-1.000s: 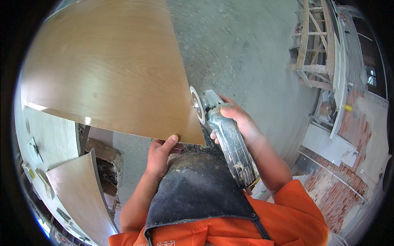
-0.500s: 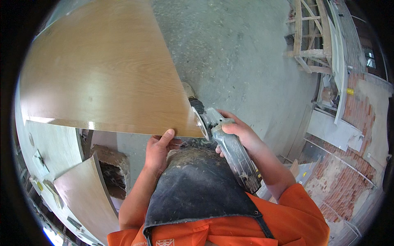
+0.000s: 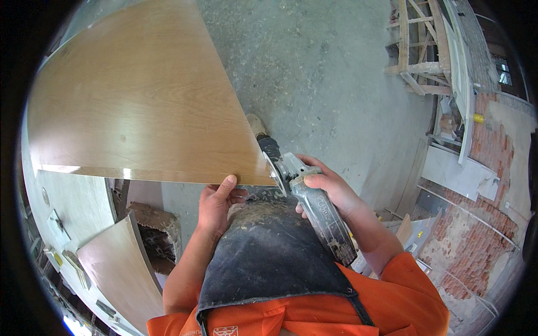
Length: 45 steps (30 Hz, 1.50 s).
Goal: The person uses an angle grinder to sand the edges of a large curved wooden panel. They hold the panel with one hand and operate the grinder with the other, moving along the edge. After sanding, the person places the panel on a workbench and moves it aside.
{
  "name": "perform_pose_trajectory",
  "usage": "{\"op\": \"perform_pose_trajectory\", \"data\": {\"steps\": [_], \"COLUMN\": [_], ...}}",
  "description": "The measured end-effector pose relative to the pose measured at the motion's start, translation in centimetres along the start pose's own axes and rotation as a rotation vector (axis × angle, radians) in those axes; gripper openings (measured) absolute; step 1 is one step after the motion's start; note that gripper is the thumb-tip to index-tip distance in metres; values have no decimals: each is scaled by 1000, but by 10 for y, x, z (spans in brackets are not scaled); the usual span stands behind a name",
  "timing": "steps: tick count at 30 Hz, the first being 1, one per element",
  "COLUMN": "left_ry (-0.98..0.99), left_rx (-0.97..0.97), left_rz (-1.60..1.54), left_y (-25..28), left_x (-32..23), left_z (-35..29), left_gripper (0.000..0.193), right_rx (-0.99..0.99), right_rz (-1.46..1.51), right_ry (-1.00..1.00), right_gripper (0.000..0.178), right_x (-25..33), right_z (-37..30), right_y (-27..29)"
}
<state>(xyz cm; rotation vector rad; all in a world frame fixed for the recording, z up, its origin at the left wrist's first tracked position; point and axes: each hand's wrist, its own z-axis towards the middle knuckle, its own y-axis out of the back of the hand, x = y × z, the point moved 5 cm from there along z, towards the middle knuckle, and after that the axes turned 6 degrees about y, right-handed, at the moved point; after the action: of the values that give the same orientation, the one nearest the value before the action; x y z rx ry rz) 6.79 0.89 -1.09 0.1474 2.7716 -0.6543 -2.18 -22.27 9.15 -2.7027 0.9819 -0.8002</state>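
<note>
A large, glossy wood-grain panel [image 3: 140, 106] spreads across the left half of the view. Its near edge is in my left hand [image 3: 216, 204], thumb on top and fingers curled beneath, partly hidden. My right hand [image 3: 336, 190] is closed around the grey, dusty body of an angle grinder [image 3: 325, 221]. The grinder's disc [image 3: 273, 172] stands almost on edge against the panel's right side, close to the near corner. Whether the disc is spinning, I cannot tell.
Below the panel at left are a pale tabletop [image 3: 78, 207] and a curved board [image 3: 120, 260]. My shoe [image 3: 256, 124] shows on the dusty floor [image 3: 336, 89] beyond the disc. A wooden frame [image 3: 423, 50] stands far right, near a patchy brick wall [image 3: 471, 246].
The grinder has come slightly nearer to me along the panel's right edge. My left hand keeps its hold on the panel. The whole view has shifted a little.
</note>
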Motion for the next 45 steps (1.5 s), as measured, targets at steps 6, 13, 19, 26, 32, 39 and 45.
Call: {"op": "perform_pose_trajectory", "data": {"steps": [6,13,19,26,32,39,45], "left_ry": [-6,16,28,45,40,1,16], "left_rx": [-25,-47,-37,-46,-43,-35,-18], "left_rz": [0,36,33,-12,50,3,-23], "left_y": [-2,-1,0,-3,-2,-5,0], "left_x": [-1,0,1,-4,-7,-17,-8], "left_z": [-3,-2,-3,-6,-8,-10,-7], "left_gripper": [40,39,40,38,43,48,53], "right_rx": [-21,57,90,111,120,47,46], "right_rz": [-2,23,-7,-40,-77,-107,-133], "right_ry": [11,99,130,195,208,202,220], "right_gripper": [71,71,71,72,72,68,61], "right_x": [10,45,80,120,146,170,191], "right_z": [11,49,84,124,157,182,199], "right_y": [-6,-23,-43,-64,-75,-89,-101]}}
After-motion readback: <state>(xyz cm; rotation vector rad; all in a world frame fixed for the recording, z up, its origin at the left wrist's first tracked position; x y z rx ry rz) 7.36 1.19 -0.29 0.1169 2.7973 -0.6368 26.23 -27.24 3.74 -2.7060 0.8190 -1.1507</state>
